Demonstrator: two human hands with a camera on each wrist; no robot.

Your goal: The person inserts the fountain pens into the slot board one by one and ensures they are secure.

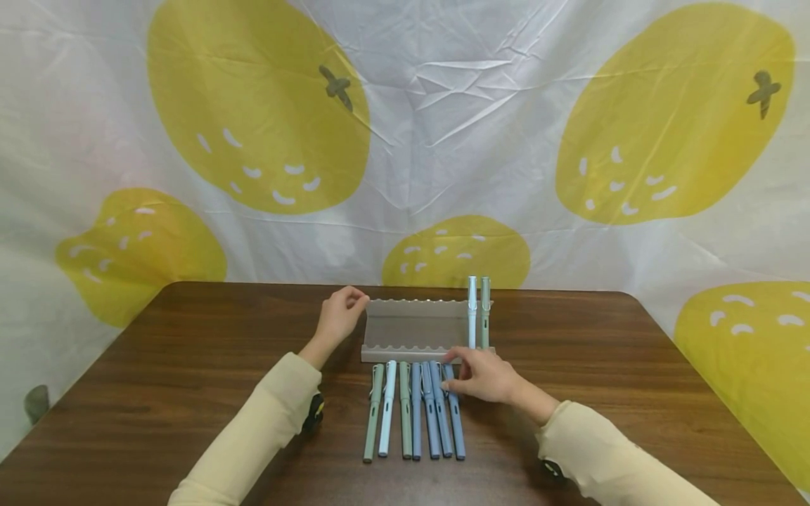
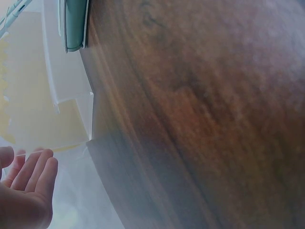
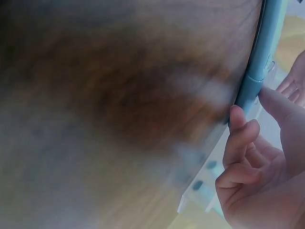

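A clear pen rack (image 1: 411,355) with scalloped edges stands on the table. A pale blue pen (image 1: 472,309) and a green pen (image 1: 485,309) lie in its right-end notches. My left hand (image 1: 339,314) holds the rack's far left corner, thumb and fingers on either side of its edge in the left wrist view. In front of the rack lie several pens in a row: green, pale blue and darker blue. At the right end of that row, my right hand (image 1: 486,374) pinches the cap end of a blue pen (image 1: 455,422) between thumb and index finger.
The brown wooden table (image 1: 158,393) reaches back to a white cloth (image 1: 411,140) printed with yellow lemons. In the row, a green pen (image 1: 373,414) lies at the left end, beside a pale blue pen (image 1: 387,411). The blue pens lie close together.
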